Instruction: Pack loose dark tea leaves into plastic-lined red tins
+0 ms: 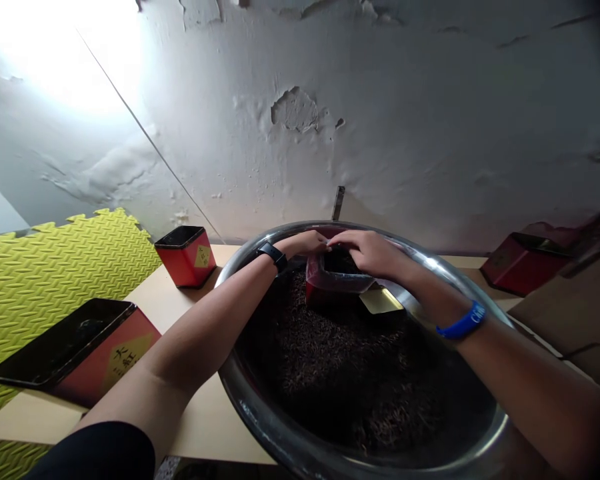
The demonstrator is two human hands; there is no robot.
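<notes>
A large stainless steel basin (260,393) fills the lower middle of the view, heaped with dark loose tea leaves (340,380). A red packet with a clear plastic liner (333,283) stands tilted in the leaves near the far rim, its mouth open and dark inside. My left hand (305,243) grips the far edge of the mouth. My right hand (373,255) lies over the top and holds the packet's rim. A small yellow-gold card (380,301) lies against the packet's near right side.
Red tins with black tops and yellow labels stand on the pale table (205,427): one (186,257) behind, one (75,350) on its side at left, one (525,263) at right. A yellow foam mat (65,280) lies left; a peeling wall rises behind.
</notes>
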